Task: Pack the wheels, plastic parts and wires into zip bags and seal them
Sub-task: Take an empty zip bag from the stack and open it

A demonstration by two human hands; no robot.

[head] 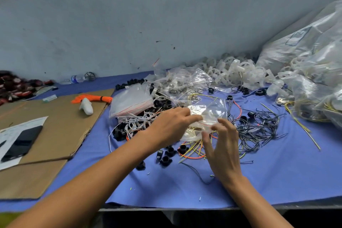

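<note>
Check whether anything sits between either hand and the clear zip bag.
Nothing visible does. The left hand and right hand both hold the zip bag near its red-lined mouth, above loose wires on the blue cloth.

A blue cloth (277, 172) is covering the table (166, 209), whose grey edge is showing along the near side. On the left, two sheets of cardboard (55, 135) are lying overlapped on the cloth. Just right of them a stack of empty zip bags (131, 101) is resting on grey-white wires (137, 122). Black plastic parts (166, 155) are sitting scattered in the near middle, touching yellow and orange wires (194, 151). Black wires (259, 127) are lying tangled further right. White wheels (236, 72) are piling up along the far edge, with large clear sacks (305, 46) slumping at the far right. A water bottle (75, 79) is lying on its side at the far left.
</note>
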